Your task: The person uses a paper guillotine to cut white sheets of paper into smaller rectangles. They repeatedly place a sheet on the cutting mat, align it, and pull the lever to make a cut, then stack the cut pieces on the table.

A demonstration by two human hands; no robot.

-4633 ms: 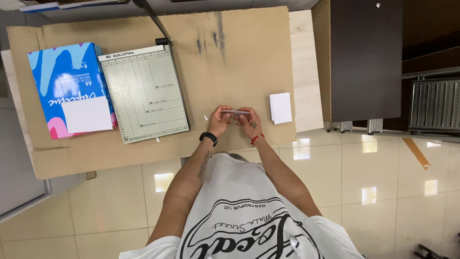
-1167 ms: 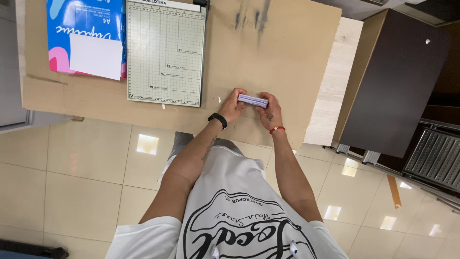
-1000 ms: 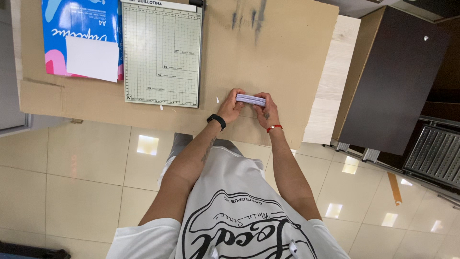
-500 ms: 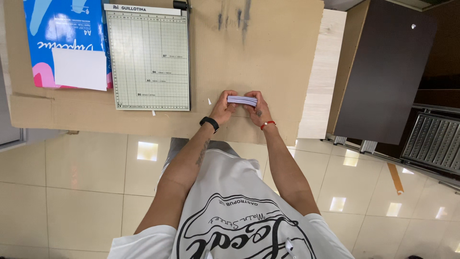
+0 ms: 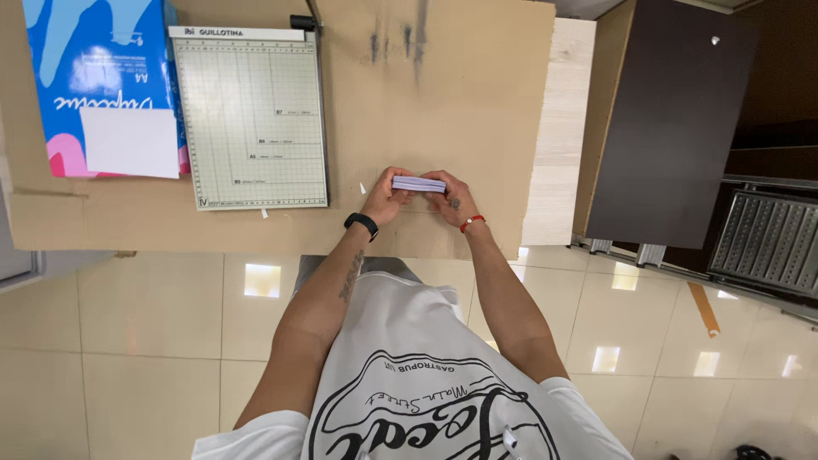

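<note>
A small stack of white paper cards stands on edge on the brown cardboard-covered table. My left hand grips its left end and my right hand grips its right end. A black watch is on my left wrist and a red band on my right. A tiny white paper scrap lies just left of my left hand.
A green-gridded guillotine paper cutter lies to the left, with a blue ream of paper and a white sheet beside it. A dark cabinet stands to the right. Glossy floor tiles lie below.
The view has shifted so the table sits lower and more to the right. Both hands keep hold of the card stack in about the same pose.
</note>
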